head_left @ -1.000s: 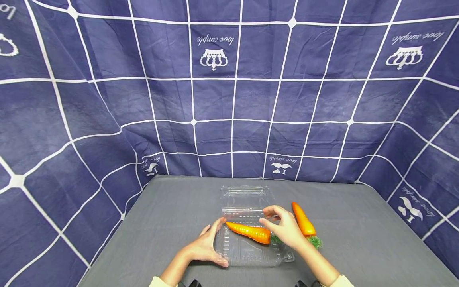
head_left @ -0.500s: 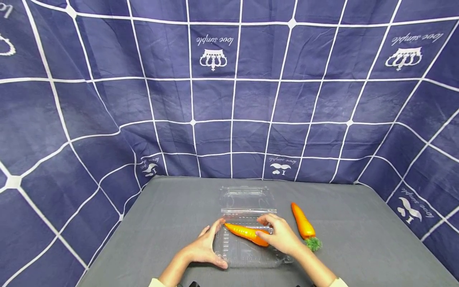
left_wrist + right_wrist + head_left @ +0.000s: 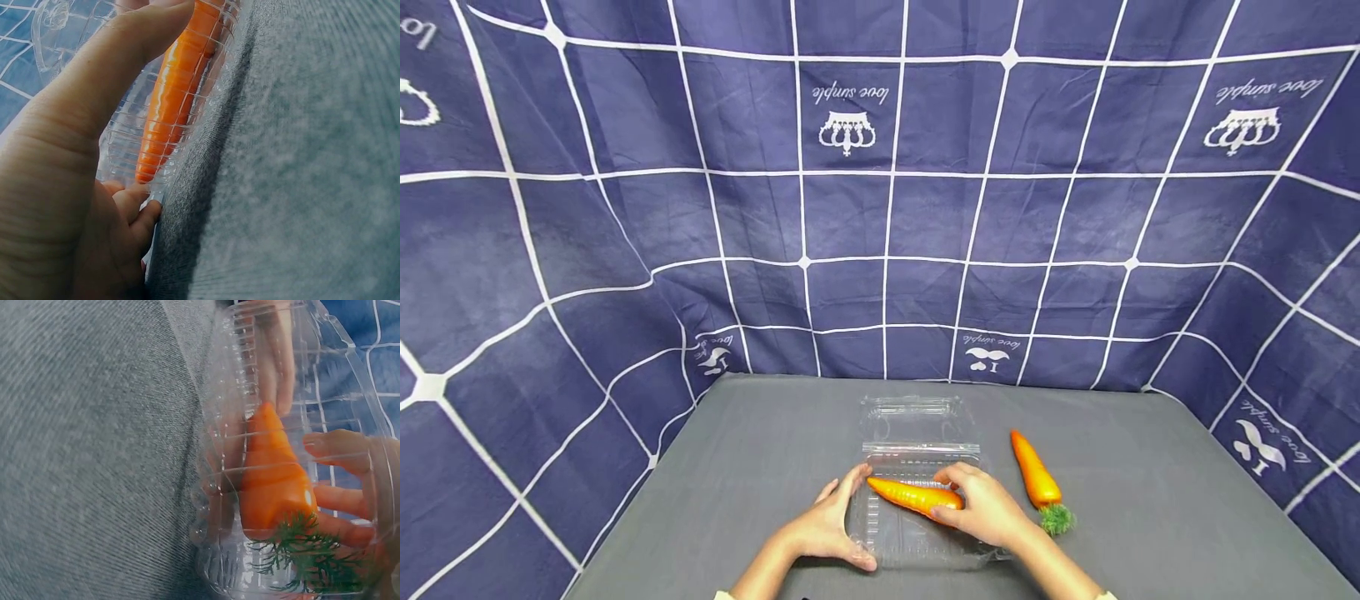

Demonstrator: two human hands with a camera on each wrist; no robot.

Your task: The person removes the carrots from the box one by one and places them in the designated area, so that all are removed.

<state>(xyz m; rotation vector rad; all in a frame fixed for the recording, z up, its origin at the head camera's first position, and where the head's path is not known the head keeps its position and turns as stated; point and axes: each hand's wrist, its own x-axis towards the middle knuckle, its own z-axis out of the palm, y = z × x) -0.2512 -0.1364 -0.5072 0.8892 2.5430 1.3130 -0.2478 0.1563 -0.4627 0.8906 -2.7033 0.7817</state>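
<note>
An orange carrot (image 3: 913, 497) lies slantwise in a clear plastic box (image 3: 917, 543), its tip to the left. My right hand (image 3: 988, 506) holds its thick end, thumb in front and fingers on the far side. Green leaves (image 3: 306, 553) show at that end in the right wrist view; in the head view the hand hides them. My left hand (image 3: 831, 529) grips the box's left side, thumb at the near corner and fingers at the far one. Through the clear wall, the left wrist view shows the carrot (image 3: 178, 94) beside the left thumb.
The box's clear lid (image 3: 917, 423) is folded back, away from me. A second carrot (image 3: 1036, 473) with a green top lies right of the box on the grey table (image 3: 760, 442). A blue gridded cloth (image 3: 850, 217) hangs behind and at both sides.
My right hand has moved left and down onto the carrot's thick end, which has shifted slightly toward me. The left hand keeps its place on the box. The head view tilts up slightly.
</note>
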